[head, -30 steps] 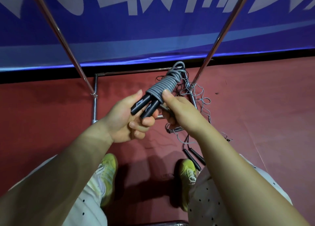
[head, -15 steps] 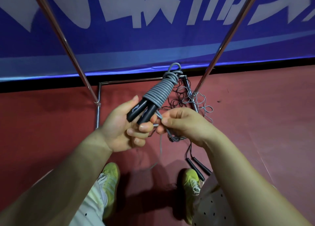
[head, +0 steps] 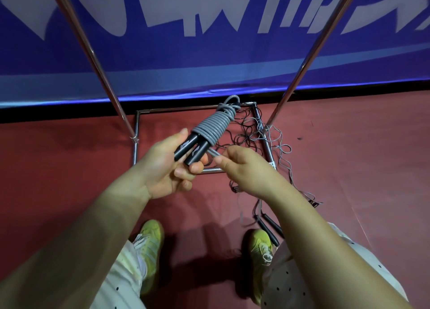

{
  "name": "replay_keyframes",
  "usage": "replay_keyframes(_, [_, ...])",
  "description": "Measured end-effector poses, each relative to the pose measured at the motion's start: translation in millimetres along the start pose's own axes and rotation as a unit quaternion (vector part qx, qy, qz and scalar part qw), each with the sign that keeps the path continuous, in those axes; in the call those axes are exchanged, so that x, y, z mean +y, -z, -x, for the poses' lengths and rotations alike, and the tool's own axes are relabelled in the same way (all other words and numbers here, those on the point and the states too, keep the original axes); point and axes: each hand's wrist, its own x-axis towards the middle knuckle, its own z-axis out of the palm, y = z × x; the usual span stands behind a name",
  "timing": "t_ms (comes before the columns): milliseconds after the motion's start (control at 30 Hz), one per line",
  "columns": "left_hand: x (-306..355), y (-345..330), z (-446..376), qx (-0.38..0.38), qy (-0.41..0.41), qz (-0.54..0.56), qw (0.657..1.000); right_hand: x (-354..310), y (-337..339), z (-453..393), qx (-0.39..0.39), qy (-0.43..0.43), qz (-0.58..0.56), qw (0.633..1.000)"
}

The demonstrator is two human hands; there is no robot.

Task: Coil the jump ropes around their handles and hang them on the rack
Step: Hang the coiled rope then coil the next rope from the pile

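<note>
My left hand [head: 166, 166] grips two black handles [head: 190, 151] held side by side, pointing up and to the right. Grey rope [head: 213, 127] is wound in tight turns round their upper part, with a small loop sticking out at the top. My right hand [head: 244, 166] pinches the loose grey end of that rope just right of the handles. The chrome rack has two slanted poles [head: 100, 69] and a square base frame [head: 136, 141] on the red floor behind my hands.
More jump ropes [head: 267, 141] lie tangled on the floor over the base's right side, with a pair of black handles [head: 267, 229] by my right yellow shoe [head: 261, 250]. A blue banner [head: 209, 52] stands behind the rack.
My right hand came off the coil, dropped below the handles, and now pinches the loose rope end to their right. The view tilted up slightly.
</note>
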Motion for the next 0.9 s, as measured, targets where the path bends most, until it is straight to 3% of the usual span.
replay_keyframes(200, [-10.6,-2.5,-13.0,0.130,-0.080,-0.139,0.978,-10.1,-18.8,9.7,0.106,0.034,0.166,0.980])
replay_keyframes(400, [-19.9,0.4,-24.8,0.170,-0.113,-0.363,0.909,-10.0,-15.6,15.9,0.102,0.075,0.340,0.932])
replay_keyframes(500, [-24.1,5.9,-27.0,0.160,-0.093,-0.427,0.885,-9.1,-5.4,17.5,0.053,0.074,0.322,0.942])
replay_keyframes(700, [-24.5,6.9,-21.2,0.066,-0.045,-0.400,0.913,-1.8,8.6,16.6,0.031,0.056,0.152,0.986])
replay_keyframes(900, [-24.7,7.4,-17.1,0.007,0.001,-0.503,0.864,-1.2,11.3,15.4,-0.031,0.057,0.131,0.989])
